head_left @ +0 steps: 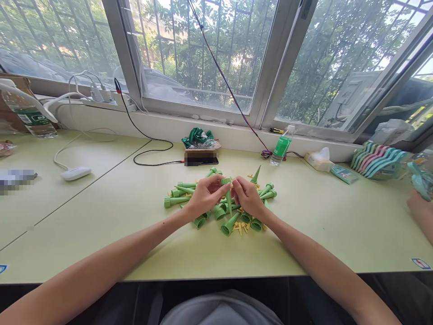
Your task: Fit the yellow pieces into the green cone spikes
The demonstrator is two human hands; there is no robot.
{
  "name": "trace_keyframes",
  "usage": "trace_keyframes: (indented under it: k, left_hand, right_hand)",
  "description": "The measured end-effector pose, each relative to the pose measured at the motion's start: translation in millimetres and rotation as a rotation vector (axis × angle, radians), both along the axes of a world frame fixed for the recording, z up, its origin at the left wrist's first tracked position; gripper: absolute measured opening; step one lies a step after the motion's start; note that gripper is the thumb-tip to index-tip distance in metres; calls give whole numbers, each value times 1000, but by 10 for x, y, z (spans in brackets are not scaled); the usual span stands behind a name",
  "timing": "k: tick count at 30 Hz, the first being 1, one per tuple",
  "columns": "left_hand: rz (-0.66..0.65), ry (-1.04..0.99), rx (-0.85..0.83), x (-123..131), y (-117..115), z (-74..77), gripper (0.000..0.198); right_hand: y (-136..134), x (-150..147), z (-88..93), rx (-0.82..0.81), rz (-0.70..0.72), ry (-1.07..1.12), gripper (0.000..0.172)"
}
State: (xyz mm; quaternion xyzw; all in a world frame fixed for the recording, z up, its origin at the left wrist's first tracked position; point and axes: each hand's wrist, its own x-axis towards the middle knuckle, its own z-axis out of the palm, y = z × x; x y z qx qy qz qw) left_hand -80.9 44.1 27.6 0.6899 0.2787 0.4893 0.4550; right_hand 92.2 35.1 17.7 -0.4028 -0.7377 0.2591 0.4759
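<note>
My left hand [204, 195] is closed on the wide top of a green cone-shaped plastic spike [228, 195], which hangs point down between both hands. My right hand [247, 197] pinches beside that top, apparently at a small yellow piece, though I cannot make it out clearly. Both hands hover over a pile of several green spikes [179, 193] and small yellow parts [239, 226] on the pale green table [142, 234]. One spike [256, 174] stands upright at the back of the pile.
Behind the pile lie a dark phone [201, 160] and a green bag [198, 136]. A green-labelled bottle [282, 146], tissue pack [319, 160] and coloured stack [377, 160] stand right. Another person's hand [421, 210] is at the right edge. A white mouse [76, 173] and bottle [29, 115] sit left.
</note>
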Motion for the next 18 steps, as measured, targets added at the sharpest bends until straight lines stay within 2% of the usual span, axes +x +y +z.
trace_keyframes:
  k: [6, 14, 18]
  left_hand:
    - [-15, -64, -121, 2, -26, 82, 31]
    - [-67, -183, -267, -14, 55, -4, 32]
    - [-80, -179, -279, -9, 57, -8, 32]
  right_hand:
    - [1, 16, -10, 131, -15, -140, 25]
    - [8, 32, -29, 246, -16, -228, 23]
    - [13, 37, -34, 270, -3, -234, 22]
